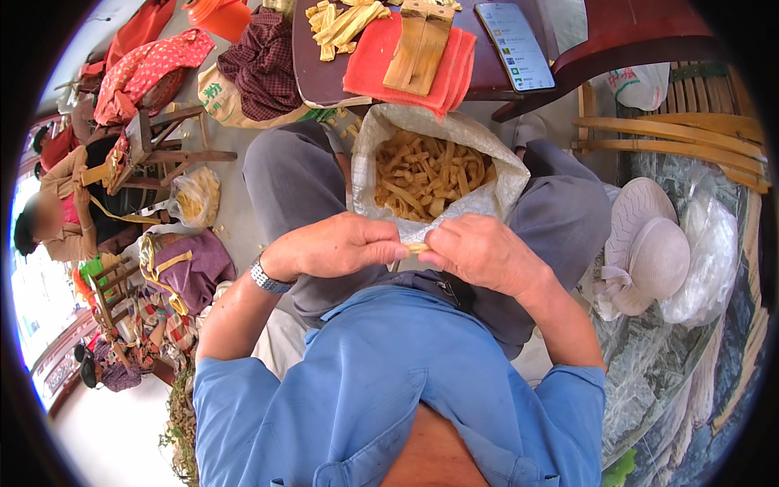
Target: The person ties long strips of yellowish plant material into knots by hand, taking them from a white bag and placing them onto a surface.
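Note:
Close to my body, my left hand (pixel 353 245) and my right hand (pixel 487 253) meet over the near rim of a white woven sack (pixel 510 162). Thumbs and fingers of both are pinched on a short pale yellow strip (pixel 416 247), one end in each hand. Much of the strip is covered by my fingers. Between my knees, the sack stands with its mouth rolled wide. Inside it lie many yellow-brown folded pieces (pixel 430 172), which look like dried strips; their exact kind I cannot tell.
Ahead is a dark table (pixel 324 85) with yellow strips (pixel 349 28), a red cloth (pixel 373 65), a wooden board (pixel 419 49) and a phone (pixel 515 49). A sun hat (pixel 649 247) and plastic sheeting lie right. At left another person (pixel 69 203) sits near a wooden stool (pixel 174 150).

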Action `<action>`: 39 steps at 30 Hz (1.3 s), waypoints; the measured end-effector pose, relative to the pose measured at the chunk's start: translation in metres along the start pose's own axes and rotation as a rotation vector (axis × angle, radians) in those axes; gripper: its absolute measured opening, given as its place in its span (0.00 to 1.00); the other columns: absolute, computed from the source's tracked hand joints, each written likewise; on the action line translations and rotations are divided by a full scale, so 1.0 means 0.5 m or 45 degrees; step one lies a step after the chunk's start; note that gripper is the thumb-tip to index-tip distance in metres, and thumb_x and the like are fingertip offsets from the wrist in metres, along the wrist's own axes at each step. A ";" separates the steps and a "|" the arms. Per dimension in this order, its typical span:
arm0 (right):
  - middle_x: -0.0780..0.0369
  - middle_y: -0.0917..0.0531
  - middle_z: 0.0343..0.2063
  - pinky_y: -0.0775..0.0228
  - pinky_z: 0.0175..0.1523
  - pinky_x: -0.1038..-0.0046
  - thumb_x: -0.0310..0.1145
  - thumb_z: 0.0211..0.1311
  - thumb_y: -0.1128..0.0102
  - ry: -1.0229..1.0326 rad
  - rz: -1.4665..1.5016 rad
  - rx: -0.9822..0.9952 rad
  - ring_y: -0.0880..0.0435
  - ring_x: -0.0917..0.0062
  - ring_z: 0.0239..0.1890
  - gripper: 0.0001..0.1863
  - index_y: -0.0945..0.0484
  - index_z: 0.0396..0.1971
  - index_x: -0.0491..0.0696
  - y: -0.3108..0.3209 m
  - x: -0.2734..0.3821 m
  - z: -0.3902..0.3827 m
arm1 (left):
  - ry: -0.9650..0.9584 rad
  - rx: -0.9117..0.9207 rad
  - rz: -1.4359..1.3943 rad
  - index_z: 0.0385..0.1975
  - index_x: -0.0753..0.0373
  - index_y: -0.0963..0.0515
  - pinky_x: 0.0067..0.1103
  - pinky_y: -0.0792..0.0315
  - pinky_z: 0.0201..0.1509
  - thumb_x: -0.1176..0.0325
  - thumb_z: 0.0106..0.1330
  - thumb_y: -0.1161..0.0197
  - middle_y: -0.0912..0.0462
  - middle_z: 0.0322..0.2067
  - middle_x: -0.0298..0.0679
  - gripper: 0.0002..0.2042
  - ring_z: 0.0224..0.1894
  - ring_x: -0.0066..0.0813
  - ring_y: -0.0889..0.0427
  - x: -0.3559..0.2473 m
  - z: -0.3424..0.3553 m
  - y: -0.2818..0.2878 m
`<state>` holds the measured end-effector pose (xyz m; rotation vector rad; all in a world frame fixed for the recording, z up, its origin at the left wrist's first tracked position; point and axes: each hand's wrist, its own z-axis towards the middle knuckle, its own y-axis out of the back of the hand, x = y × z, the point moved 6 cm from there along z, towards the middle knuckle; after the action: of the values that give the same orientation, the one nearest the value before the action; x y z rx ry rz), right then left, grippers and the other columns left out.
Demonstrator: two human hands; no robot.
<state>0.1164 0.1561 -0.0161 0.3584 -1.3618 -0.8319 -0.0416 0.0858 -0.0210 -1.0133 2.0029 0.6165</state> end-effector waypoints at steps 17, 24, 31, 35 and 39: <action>0.63 0.14 0.36 0.29 0.48 0.65 0.35 0.61 0.34 -0.090 -0.702 -0.693 0.16 0.69 0.43 0.12 0.19 0.44 0.50 0.187 -0.195 0.220 | -0.344 -1.157 -0.122 0.45 0.64 0.18 0.12 0.32 0.40 0.61 0.70 0.36 0.22 0.31 0.25 0.13 0.35 0.11 0.28 -0.082 0.135 0.336; 0.63 0.13 0.36 0.29 0.49 0.66 0.36 0.61 0.34 -0.145 -0.678 -0.697 0.15 0.70 0.43 0.12 0.18 0.43 0.50 0.190 -0.219 0.235 | -0.297 -1.174 -0.168 0.42 0.63 0.18 0.13 0.31 0.44 0.60 0.69 0.35 0.20 0.32 0.26 0.13 0.36 0.12 0.27 -0.080 0.164 0.365; 0.63 0.14 0.34 0.28 0.46 0.66 0.36 0.61 0.34 -0.124 -0.681 -0.728 0.16 0.69 0.40 0.12 0.18 0.42 0.49 0.178 -0.227 0.229 | -0.325 -1.137 -0.264 0.41 0.63 0.18 0.13 0.31 0.43 0.60 0.69 0.35 0.20 0.32 0.25 0.12 0.36 0.12 0.27 -0.060 0.186 0.368; 0.62 0.15 0.32 0.27 0.43 0.65 0.36 0.62 0.35 -0.349 -0.581 -0.546 0.16 0.67 0.39 0.10 0.18 0.39 0.48 0.149 -0.235 0.228 | -0.137 -1.153 -0.013 0.42 0.64 0.18 0.14 0.31 0.37 0.61 0.69 0.36 0.20 0.29 0.26 0.13 0.31 0.12 0.27 -0.043 0.188 0.356; 0.59 0.14 0.33 0.25 0.43 0.62 0.38 0.63 0.36 -0.399 -0.481 -0.476 0.16 0.63 0.39 0.13 0.20 0.43 0.47 0.122 -0.231 0.186 | 0.047 -1.271 0.120 0.43 0.64 0.18 0.15 0.29 0.38 0.60 0.70 0.37 0.18 0.31 0.28 0.13 0.31 0.13 0.25 -0.025 0.141 0.340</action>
<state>0.0486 0.2997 -0.0378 0.1970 -1.4069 -1.4805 -0.1468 0.2362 -0.0389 -1.4767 1.7465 1.7486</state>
